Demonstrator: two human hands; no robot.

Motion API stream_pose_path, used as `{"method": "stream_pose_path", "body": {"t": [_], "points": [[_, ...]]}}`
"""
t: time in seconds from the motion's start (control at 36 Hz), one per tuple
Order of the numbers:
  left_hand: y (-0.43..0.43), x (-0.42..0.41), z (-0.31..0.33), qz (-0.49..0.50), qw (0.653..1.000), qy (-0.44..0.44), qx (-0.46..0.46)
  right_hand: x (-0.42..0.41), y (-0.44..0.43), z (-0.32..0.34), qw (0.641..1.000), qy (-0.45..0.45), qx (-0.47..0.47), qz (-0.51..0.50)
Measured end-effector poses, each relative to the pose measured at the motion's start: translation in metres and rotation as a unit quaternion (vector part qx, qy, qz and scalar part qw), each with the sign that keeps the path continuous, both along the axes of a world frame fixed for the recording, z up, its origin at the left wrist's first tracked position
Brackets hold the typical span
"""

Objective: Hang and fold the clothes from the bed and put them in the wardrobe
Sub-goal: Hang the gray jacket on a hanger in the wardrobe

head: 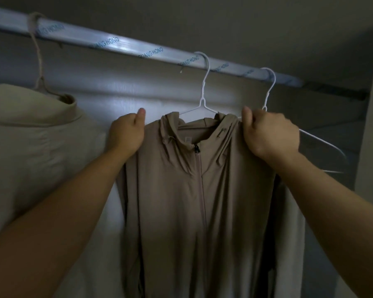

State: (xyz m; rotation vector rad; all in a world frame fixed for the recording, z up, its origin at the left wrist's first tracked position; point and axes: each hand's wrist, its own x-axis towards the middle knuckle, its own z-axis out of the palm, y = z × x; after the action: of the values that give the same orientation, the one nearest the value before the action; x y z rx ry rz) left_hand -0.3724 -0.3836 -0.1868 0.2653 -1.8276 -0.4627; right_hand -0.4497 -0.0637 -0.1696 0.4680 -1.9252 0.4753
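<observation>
Taupe zip-front hooded jacket [198, 201]: hangs on 1 white wire hanger [204, 91] hooked over the wardrobe rail [121, 45]. Left hand [127, 134]: fingers curled, gripping 1 jacket shoulder. Right hand [269, 136]: likewise gripping the opposite shoulder. 1 bare white hanger [268, 91] just right; beige garment [30, 134] hangs well left.

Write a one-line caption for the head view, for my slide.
Left hand and right hand grip the shoulders of a taupe hoodie on a white hanger hooked over the wardrobe rail.
</observation>
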Motion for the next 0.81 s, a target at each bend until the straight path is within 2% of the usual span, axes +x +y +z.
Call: {"method": "stream_pose_path", "body": {"t": [0.14,0.36,0.81], "points": [[-0.015,0.007,-0.018,0.069,0.997,0.010,0.018,-0.008,0.017,-0.023,0.994,0.061,0.056,-0.068],[-0.022,0.015,-0.012,0.127,0.989,0.068,-0.028,-0.016,0.042,-0.013,0.984,0.126,0.117,-0.048],[-0.036,0.023,-0.011,0.185,0.969,0.047,-0.154,-0.014,0.074,-0.003,0.996,0.013,0.072,-0.051]]}}
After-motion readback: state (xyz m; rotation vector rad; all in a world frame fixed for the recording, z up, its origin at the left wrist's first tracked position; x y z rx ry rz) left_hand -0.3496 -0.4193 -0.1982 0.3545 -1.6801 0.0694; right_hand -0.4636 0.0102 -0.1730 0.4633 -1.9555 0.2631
